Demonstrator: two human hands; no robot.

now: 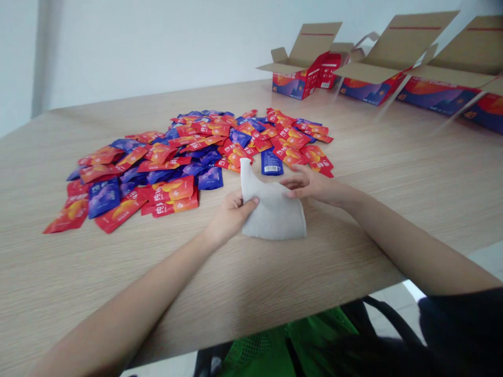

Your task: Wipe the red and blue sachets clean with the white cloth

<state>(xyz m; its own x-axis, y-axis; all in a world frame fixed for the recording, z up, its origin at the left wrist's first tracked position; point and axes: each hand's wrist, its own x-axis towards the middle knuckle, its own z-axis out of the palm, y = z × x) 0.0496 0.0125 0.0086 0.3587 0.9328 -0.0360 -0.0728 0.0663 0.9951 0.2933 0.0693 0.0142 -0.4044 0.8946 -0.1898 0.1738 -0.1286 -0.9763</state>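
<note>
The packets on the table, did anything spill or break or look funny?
No spill or tear shows. The packets lie in a messy heap. One blue packet looks odd: its barcode faces up, while red ones beside it show pictures.

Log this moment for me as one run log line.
left grip: pinching white cloth | right grip: at cloth's upper right edge | red and blue packets: heaped on table | boxes: flaps open, far right

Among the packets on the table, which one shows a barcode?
The blue packet just beyond the white cloth, near the right hand. Its barcode faces up; I can make out none on the other packets.
</note>
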